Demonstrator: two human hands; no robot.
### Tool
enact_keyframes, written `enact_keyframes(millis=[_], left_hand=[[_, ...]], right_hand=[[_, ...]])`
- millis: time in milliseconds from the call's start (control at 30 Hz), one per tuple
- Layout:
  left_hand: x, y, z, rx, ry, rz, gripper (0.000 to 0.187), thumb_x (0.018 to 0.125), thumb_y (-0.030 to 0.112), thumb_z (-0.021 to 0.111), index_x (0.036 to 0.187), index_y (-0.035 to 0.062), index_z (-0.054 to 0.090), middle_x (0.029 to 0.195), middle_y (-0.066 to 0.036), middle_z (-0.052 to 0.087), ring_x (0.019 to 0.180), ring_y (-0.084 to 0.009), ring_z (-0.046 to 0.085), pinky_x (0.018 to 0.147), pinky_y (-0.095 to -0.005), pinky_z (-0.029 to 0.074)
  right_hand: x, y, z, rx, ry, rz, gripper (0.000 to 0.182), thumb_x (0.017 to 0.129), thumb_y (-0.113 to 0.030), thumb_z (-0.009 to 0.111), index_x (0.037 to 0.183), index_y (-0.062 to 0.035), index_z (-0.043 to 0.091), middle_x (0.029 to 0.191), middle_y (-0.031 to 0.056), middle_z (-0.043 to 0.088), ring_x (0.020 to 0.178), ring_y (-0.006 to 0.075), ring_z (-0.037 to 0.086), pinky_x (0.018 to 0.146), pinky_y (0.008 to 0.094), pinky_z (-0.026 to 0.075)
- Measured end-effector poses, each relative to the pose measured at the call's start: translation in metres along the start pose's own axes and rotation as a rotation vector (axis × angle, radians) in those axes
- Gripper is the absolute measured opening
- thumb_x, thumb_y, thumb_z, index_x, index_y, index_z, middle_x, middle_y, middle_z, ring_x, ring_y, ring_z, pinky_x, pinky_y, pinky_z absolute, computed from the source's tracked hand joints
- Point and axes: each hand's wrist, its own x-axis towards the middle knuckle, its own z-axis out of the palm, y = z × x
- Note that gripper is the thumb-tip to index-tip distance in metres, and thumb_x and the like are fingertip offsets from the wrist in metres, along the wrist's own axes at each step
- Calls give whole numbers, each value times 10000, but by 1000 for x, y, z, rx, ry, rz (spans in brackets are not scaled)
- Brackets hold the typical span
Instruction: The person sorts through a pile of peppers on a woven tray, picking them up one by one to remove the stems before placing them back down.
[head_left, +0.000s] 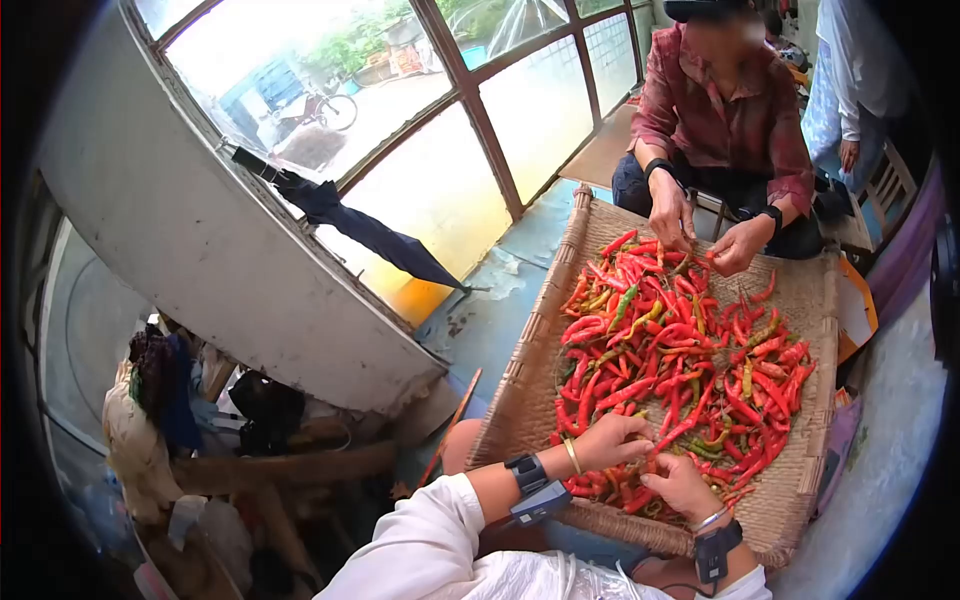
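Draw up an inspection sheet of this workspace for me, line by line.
Surface: woven tray, bare weave showing near its edges.
Job's things: red chili peppers heaped in the tray, a few green or yellowish.
Clutter: cloths and bags piled at the left; folded umbrella by the windows.
Grippers: left hand and right hand close together at the peppers, fingers bent; exact grip unclear.
Cables: thin dark cable near the right wrist device.
Surroundings: co-worker opposite, hands over the tray; another person behind; bicycle outside.
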Motion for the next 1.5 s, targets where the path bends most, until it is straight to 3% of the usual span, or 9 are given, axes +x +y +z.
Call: enact_keyframes(millis=[200, 300, 433, 533, 667, 833, 1167, 1300, 1500], left_hand=[[4, 14, -10, 277, 567, 210, 247, 788, 140, 604, 1000, 39, 526, 1005, -93, 505, 699, -178, 560, 600, -279, 467], [1, 14, -18, 306, 619, 13, 294, 768, 171, 597, 1017, 46, 505, 1038, -109, 494, 863, -299, 549, 712, -366, 463], [2, 2, -16, 611, 535, -24, 353, 761, 237, 604, 1057, 76, 498, 1035, -114, 512, 737, -282, 585, 638, -373, 486], [3, -9, -14, 711, 200, -206, 402, 750, 262, 598, 1094, 91, 481, 1034, -112, 519, 779, -291, 585, 641, -396, 488], [4, -12, -11, 791, 159, -160, 435, 726, 254, 609, 1133, 144, 499, 990, -95, 538, 755, -269, 601, 599, -388, 496], [8, -16, -10, 866, 201, -132, 263, 760, 243, 529, 997, 139, 572, 737, -109, 613, 654, -270, 603, 556, -387, 486], [0, 10, -6, 394, 38, 331, 161, 715, 91, 597, 874, 72, 614, 715, -105, 612, 653, -255, 607, 586, -321, 480], [-2, 19, -6, 224, -98, 276, 137, 744, 132, 605, 873, 86, 620, 747, -106, 612, 678, -227, 606, 617, -296, 476], [-5, 10, -5, -115, -240, 234, 206, 783, 124, 613, 974, 45, 597, 772, -39, 611, 665, -96, 571, 615, -238, 459]], right_hand=[[-12, -28, -32, 329, 261, 5, 185, 813, -101, 547, 979, -20, 547, 702, -12, 541, 571, 54, 511, 495, 167, 406], [-8, -42, -45, 769, 589, -406, 410, 837, -139, 542, 1202, -13, 405, 841, 31, 554, 656, 70, 543, 497, 165, 430], [-5, -12, -59, 773, 779, -264, 457, 855, -178, 519, 1244, -6, 352, 886, 56, 561, 685, 80, 558, 495, 165, 452], [-2, -10, -43, 778, 502, -126, 226, 847, -155, 519, 1026, -19, 499, 723, 58, 593, 577, 94, 561, 440, 183, 433], [4, -19, -23, 349, 274, 44, 215, 833, -116, 533, 1016, -5, 545, 734, 32, 586, 608, 77, 543, 530, 191, 438], [9, 2, -15, -353, 224, -122, 257, 787, -184, 586, 986, -21, 580, 707, 47, 598, 658, 114, 564, 616, 261, 449], [7, -9, -3, -593, 312, -385, 419, 740, -144, 612, 1132, -77, 481, 909, 107, 538, 789, 229, 565, 684, 312, 459], [10, -10, 1, -630, 224, -511, 436, 715, -130, 623, 1126, -80, 484, 1045, 103, 472, 902, 279, 516, 747, 318, 443], [18, 0, 4, -628, 217, -599, 288, 735, -121, 613, 998, -39, 530, 892, 110, 496, 814, 285, 538, 696, 328, 446]])
